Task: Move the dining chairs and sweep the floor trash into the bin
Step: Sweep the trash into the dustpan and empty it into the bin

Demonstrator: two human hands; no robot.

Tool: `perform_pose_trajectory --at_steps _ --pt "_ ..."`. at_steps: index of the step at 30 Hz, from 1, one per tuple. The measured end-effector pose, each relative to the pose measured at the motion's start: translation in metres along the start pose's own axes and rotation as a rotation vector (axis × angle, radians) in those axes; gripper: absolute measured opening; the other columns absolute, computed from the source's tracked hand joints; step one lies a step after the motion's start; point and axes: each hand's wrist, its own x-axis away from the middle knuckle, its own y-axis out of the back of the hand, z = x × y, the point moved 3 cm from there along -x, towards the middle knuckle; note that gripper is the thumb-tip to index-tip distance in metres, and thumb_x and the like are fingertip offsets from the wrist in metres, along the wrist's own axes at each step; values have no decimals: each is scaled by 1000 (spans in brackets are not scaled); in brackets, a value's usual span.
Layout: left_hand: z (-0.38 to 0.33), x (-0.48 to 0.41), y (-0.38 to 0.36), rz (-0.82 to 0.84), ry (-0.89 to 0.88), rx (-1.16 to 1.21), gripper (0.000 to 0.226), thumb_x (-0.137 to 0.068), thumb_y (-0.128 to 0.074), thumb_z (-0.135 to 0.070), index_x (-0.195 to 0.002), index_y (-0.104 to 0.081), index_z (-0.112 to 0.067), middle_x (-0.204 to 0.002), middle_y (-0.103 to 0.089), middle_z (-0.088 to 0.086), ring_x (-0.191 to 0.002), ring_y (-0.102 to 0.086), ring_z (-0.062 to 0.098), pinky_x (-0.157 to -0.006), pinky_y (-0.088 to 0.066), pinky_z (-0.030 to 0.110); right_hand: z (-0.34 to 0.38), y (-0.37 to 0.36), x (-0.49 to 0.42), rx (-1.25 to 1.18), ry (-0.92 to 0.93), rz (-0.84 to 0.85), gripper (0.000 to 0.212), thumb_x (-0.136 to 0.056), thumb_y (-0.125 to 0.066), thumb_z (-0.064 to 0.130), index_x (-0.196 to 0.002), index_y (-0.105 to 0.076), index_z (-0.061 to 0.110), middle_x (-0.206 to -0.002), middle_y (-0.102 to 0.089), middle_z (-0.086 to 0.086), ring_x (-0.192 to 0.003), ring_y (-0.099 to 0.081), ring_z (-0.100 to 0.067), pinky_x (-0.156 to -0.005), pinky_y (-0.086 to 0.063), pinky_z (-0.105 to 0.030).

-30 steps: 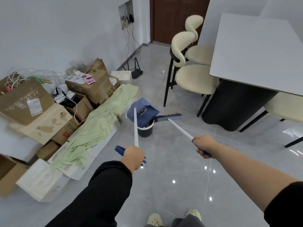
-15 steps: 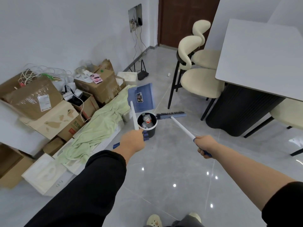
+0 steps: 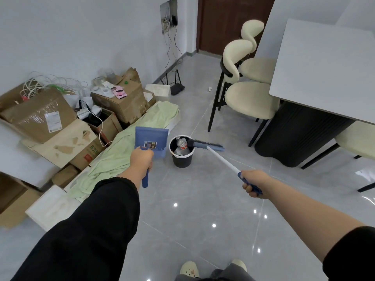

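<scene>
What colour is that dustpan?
Blue, with a small label; the dustpan shows best in the head view.

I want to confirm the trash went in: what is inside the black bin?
A clear bottle with a red label lies in the bin. The broom head covers part of the opening at one end; whatever lies beneath the bottle is hidden.
</scene>
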Motion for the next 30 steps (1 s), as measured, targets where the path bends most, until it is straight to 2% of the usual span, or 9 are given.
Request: perform_pose_trajectory --at_steps 2,6,11,15,22,30 --pt "4 1 -3 40 98 173 18 -85 -44 -1 -71 -42 -12 -57 -37 7 -44 -33 20 -46 -30 24 0 -2 -1 -11 -18 9 6 -90 -48 11 -87 -52 8 -61 -45 -7 -40 -33 -11 -40 -25 -15" --pt "17 -1 -9 88 183 320 24 -84 -41 0 -64 -38 -12 -53 -32 3 -41 -28 15 -44 -27 23 3 -6 -5 -39 -60 38 5 -91 -48 11 -90 -52 7 -61 -47 -6 -39 -34 -9 -37 -27 -15" --pt "20 -9 -15 223 245 242 27 -83 -37 2 -61 -34 -14 -34 -29 -3 -26 -25 10 -37 -26 18 13 -6 -11 30 -88 26 9 -93 -48 14 -88 -51 7 -61 -46 -5 -40 -34 -9 -38 -27 -14" --pt "24 -13 -23 273 270 167 27 -80 -37 4 -60 -33 -13 -35 -28 -3 -27 -24 10 -37 -26 16 23 5 -17 125 -99 -21 11 -95 -44 17 -92 -51 8 -60 -45 -5 -37 -33 -9 -39 -27 -13" --pt "18 -12 -54 425 231 -69 26 -81 -37 3 -61 -33 -13 -34 -30 -2 -27 -23 9 -34 -25 15 35 40 -26 351 -97 -128 27 -94 -39 17 -117 -49 5 -58 -45 -7 -41 -33 -12 -41 -29 -16" --pt "2 -4 -90 535 195 -172 20 -82 -39 1 -70 -41 -15 -39 -31 -2 -30 -24 10 -41 -23 17 31 78 -16 575 -61 -204 34 -97 -36 14 -124 -46 -6 -59 -47 -15 -43 -39 -20 -44 -34 -24"
